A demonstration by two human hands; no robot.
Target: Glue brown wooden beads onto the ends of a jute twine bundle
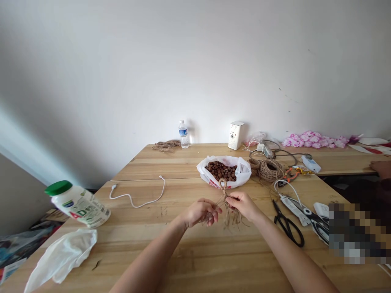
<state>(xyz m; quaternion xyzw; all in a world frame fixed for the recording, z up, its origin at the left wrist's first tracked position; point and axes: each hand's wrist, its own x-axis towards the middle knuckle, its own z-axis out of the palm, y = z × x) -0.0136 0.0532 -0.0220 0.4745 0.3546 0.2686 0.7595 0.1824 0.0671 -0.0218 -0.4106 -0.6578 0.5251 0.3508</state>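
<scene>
One twine piece [223,185]: brown, looped at the far end, frayed below; held between both hands on the near side of the white bag. Whether its ends touched the table could not be told.
Right hand [240,204]: thumb and fingers pinched on the twine piece below its loop, apparently to steady it.
Left hand [201,213]: fingers curled around thin loose strands [217,202], drawn to the side, presumably to keep them apart from the rest.
White bag [244,171]: plastic, its mouth spread wide, likely for easy reach; filled with small brown pieces [218,169].
Twine ball [271,170]: beside the bag, probably as near stock.
Cutting tools: black scissors [286,221] near the right forearm, perhaps for handiness; a second pair [319,223] beyond.
Left side: white cable [133,205], green-lidded jar [85,207], crumpled plastic [62,254].
Far edge: fibre bundle [166,146], water bottle [183,138], white box [236,136], pink-and-white heap [314,140], all near the wall, seemingly out of the working area.
Table [189,260]: pale wood, grain visible, a seam running across.
Room: plain pale wall [152,61], with a few dark marks; another person's hand [381,167] at the right edge.
</scene>
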